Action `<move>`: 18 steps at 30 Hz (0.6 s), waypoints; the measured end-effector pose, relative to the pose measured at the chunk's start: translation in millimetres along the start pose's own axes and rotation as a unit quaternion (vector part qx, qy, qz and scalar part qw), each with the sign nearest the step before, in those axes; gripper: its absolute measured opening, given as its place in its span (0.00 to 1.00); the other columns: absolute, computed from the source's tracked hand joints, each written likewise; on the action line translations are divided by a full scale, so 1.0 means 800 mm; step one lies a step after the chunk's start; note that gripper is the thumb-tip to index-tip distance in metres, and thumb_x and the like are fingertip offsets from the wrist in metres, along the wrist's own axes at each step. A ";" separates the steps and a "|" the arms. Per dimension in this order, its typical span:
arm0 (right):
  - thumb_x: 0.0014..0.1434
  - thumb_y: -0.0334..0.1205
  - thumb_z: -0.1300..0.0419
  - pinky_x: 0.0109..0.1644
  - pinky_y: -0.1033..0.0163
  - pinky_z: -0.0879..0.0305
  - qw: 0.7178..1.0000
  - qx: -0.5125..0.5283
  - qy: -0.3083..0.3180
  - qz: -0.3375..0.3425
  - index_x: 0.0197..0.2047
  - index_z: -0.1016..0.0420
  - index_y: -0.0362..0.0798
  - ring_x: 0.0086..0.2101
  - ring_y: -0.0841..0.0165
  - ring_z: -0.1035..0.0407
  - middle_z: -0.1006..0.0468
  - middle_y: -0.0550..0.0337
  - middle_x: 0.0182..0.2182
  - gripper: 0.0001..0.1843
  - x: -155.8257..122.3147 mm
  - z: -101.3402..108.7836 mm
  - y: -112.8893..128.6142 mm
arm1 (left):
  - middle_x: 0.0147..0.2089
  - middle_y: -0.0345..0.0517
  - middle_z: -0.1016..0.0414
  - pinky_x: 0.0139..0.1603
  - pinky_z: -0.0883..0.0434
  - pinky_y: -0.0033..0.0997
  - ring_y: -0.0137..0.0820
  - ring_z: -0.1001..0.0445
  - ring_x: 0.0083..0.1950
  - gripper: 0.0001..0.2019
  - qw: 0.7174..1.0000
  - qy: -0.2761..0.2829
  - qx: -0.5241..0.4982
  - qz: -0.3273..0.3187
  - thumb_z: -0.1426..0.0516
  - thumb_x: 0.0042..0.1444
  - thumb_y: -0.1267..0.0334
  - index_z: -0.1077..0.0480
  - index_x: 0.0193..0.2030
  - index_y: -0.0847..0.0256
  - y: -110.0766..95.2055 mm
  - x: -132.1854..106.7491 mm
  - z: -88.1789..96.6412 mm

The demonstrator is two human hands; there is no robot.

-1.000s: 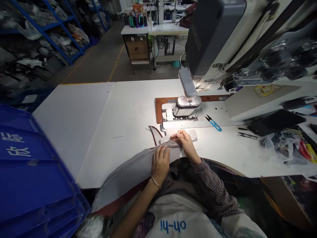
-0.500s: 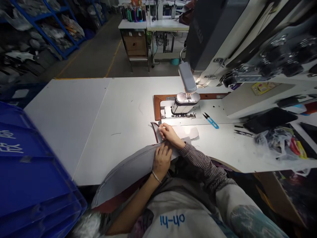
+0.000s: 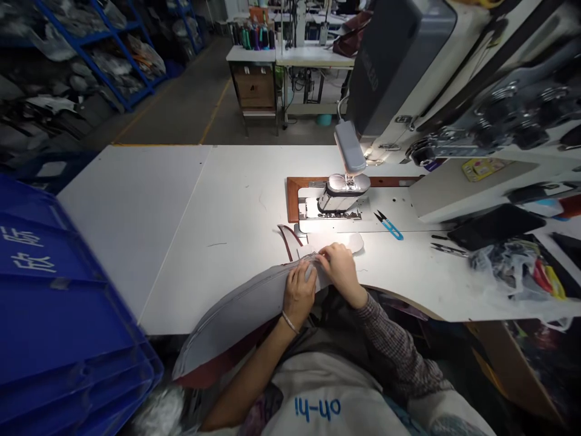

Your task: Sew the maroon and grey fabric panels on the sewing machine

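A long curved grey fabric piece (image 3: 236, 309), seamed along its upper edge and dark red underneath, hangs over the table's front edge. My left hand (image 3: 299, 293) grips it near its right end, fingers bent over the cloth. Close beside it, my right hand (image 3: 341, 270) pinches the seamed edge between thumb and fingers. Just beyond the hands, a thin dark red curved strip (image 3: 285, 241) lies on the table. A pale rounded piece (image 3: 356, 243) shows past my right fingers. Parts of the cloth under both hands are hidden.
Ahead stands the sewing machine's raised bed (image 3: 342, 192) under a lit needle head. Blue thread snips (image 3: 389, 225) lie to the right, near black tweezers (image 3: 449, 249) and a plastic bag (image 3: 512, 266). A blue crate (image 3: 68, 303) stands at the left; the white tabletop (image 3: 181, 200) stretches between.
My right hand has moved right and toward me, from beside the dark red strip to the fabric's seamed edge. My left hand keeps its place on the cloth. The view has shifted slightly.
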State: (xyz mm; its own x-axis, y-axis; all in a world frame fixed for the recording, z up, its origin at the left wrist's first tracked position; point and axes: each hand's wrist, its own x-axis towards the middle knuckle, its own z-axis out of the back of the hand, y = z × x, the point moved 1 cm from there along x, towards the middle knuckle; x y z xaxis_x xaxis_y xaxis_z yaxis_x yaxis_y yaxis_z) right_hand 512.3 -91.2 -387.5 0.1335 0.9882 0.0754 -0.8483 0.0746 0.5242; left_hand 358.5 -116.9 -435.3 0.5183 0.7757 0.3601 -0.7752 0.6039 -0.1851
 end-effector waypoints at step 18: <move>0.59 0.63 0.49 0.31 0.60 0.31 0.855 0.483 0.186 -0.035 0.22 0.29 0.47 0.24 0.67 0.31 0.25 0.55 0.23 0.29 -0.032 0.080 -0.037 | 0.59 0.56 0.28 0.59 0.29 0.46 0.41 0.33 0.64 0.16 0.999 -0.033 -0.003 -0.011 0.50 0.63 0.72 0.30 0.55 0.62 0.000 0.001 -0.001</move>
State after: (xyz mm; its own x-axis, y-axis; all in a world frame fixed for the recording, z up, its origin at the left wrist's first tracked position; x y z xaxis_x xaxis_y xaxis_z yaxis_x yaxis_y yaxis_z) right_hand 567.1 -127.6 -350.5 -0.1577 0.9735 -0.1657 -0.0009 0.1676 0.9859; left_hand 359.0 -116.4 -435.9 0.5093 0.7488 0.4242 -0.7619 0.6215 -0.1824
